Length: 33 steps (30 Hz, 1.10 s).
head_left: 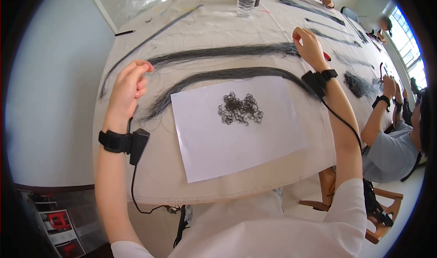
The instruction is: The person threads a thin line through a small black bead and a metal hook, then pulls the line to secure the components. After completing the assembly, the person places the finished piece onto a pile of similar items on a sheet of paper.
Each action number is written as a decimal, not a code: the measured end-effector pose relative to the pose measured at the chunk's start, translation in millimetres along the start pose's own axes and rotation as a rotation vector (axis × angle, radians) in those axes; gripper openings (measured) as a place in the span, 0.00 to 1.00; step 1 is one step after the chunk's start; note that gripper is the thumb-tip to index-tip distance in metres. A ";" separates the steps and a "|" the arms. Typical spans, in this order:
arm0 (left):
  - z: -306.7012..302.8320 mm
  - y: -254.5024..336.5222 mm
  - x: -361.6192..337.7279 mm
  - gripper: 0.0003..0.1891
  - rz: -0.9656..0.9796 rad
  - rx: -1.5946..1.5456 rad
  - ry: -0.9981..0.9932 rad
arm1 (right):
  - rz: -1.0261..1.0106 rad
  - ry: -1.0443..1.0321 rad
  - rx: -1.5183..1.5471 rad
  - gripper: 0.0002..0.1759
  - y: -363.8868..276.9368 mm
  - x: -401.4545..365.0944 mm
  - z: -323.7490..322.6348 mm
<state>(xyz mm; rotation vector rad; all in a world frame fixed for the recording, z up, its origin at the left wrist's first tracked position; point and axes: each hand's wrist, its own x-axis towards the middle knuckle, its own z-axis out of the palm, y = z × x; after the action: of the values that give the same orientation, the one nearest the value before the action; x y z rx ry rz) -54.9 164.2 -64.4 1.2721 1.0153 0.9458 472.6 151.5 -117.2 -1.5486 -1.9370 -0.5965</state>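
My left hand (129, 86) is raised on the left, its fingers curled together near the left end of a long bundle of thin dark strands (223, 53). My right hand (312, 50) is pinched by that bundle's right end. Any strand in either hand is too fine to make out. A second dark bundle (227, 73) curves closer to me, partly along the top edge of a white paper sheet (218, 155). On the paper lies a small heap of dark curled loops (240, 108). Something red (327, 56) shows behind my right wrist.
A water bottle (246, 1), a black pen (124, 33) and a clear plastic bag (144, 2) are toward the back. A thin dark bundle (152, 37) slants at left. More strands (359, 84) lie at right, where other people sit. Cables hang from my wrist straps.
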 end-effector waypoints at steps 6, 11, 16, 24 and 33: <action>34.9 4.8 -37.0 0.07 -0.021 0.064 -0.149 | 0.050 -0.147 -0.246 0.04 6.7 -7.8 -2.5; 31.9 0.9 -48.6 0.06 -0.003 0.053 -0.137 | 0.129 -0.234 -0.150 0.05 33.3 -14.5 7.5; 31.9 0.1 -53.7 0.06 0.008 0.065 -0.130 | 0.037 -0.267 -0.196 0.07 33.9 -11.5 2.8; 31.2 -5.7 -58.9 0.06 0.020 0.067 -0.115 | 0.036 -0.251 -0.142 0.09 30.9 -10.2 -4.5; 53.6 -4.6 -57.4 0.06 0.082 0.118 -0.130 | -0.080 -0.264 0.430 0.06 -107.9 9.4 -38.5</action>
<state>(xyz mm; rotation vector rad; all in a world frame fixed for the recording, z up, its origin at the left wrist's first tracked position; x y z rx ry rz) -20.2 93.6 -63.7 1.4636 0.9343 0.8635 372.3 108.4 -81.3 -1.3281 -2.1524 0.0069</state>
